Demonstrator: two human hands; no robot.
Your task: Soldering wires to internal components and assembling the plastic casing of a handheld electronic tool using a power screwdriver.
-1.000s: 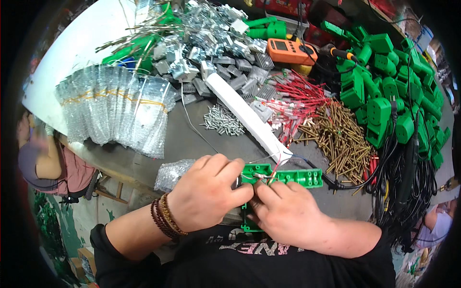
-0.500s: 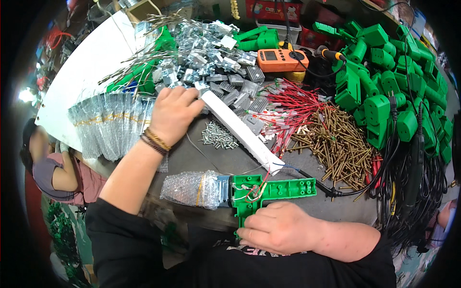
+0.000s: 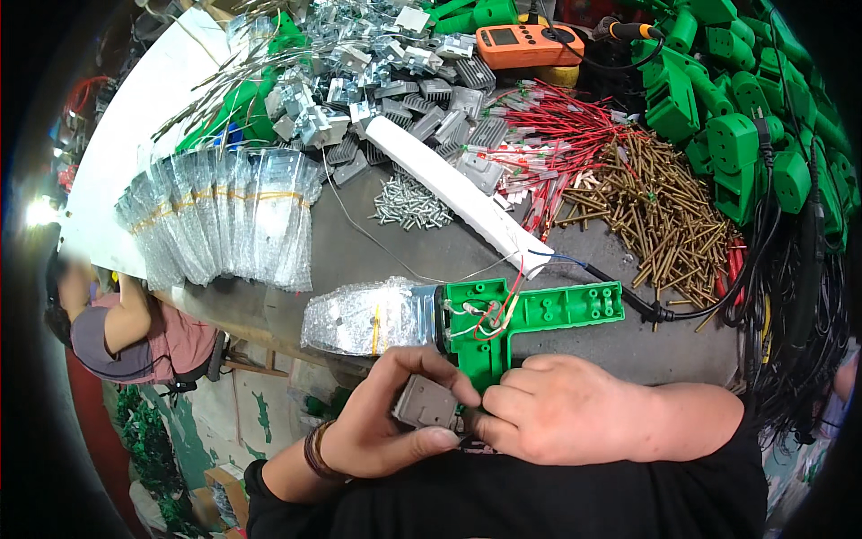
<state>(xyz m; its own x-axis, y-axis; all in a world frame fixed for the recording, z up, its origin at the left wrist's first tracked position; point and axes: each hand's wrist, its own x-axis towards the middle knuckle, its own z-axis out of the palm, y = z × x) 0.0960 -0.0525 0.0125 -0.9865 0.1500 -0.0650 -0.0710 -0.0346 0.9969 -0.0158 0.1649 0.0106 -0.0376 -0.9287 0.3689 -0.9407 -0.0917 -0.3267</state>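
My left hand (image 3: 382,422) is curled round a small grey metal block (image 3: 424,402), its flat face turned up. Close beside it, my right hand (image 3: 557,409) has its fingers bent and pressed together at the lower end of a green plastic housing half (image 3: 485,364); what they pinch is hidden. The housing lies open, with red and white wires (image 3: 489,316) inside. From its left side sticks a part wrapped in bubble wrap (image 3: 355,319), with a yellow band round it. A long white strip (image 3: 453,189) lies slantwise beyond the housing.
Bubble-wrapped pieces (image 3: 215,220) lie fanned out at left. Behind are grey metal blocks (image 3: 489,132), screws (image 3: 411,202), red wires (image 3: 561,117) and brass-coloured rods (image 3: 660,207). An orange meter (image 3: 530,47) stands far back. Green housings (image 3: 736,139) and black cables (image 3: 799,359) crowd the right. Another person (image 3: 135,328) sits at left.
My left hand has come back from the grey metal pile to my right hand, now holding a grey block. The whole view has shifted somewhat; the right hand stays at the housing's lower end.
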